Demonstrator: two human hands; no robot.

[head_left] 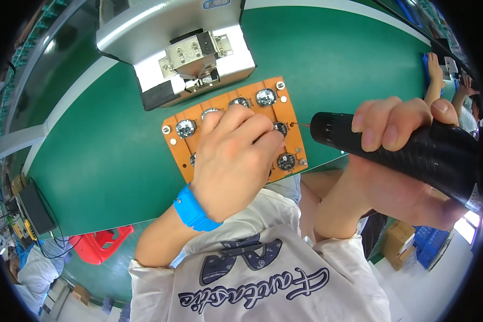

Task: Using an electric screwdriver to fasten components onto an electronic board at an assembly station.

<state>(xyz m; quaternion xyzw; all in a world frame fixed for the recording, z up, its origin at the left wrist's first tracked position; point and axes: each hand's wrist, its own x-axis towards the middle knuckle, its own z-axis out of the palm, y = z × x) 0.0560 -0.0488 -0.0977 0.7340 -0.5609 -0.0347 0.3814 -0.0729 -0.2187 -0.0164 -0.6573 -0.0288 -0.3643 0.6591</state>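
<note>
Orange tray (296, 138) lay under the left hand (233, 153), whose grip I couldn't tell; the right hand's (400, 121) fingers grasped a black screwdriver (429, 153).

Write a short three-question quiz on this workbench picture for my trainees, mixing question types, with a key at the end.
1. Multiple choice: the right hand grips a black cylindrical tool. Which way does the tool's thin bit point?
A) Away from the orange plate
B) Toward the orange plate
C) Toward the printed shirt

2. True or false: the left hand, with a blue band around its wrist, is over the orange plate.

3. Fill the gap: beyond the orange plate, the silver machine stands on a table top coloured ____.

Key: 1 B; 2 true; 3 green.
</note>
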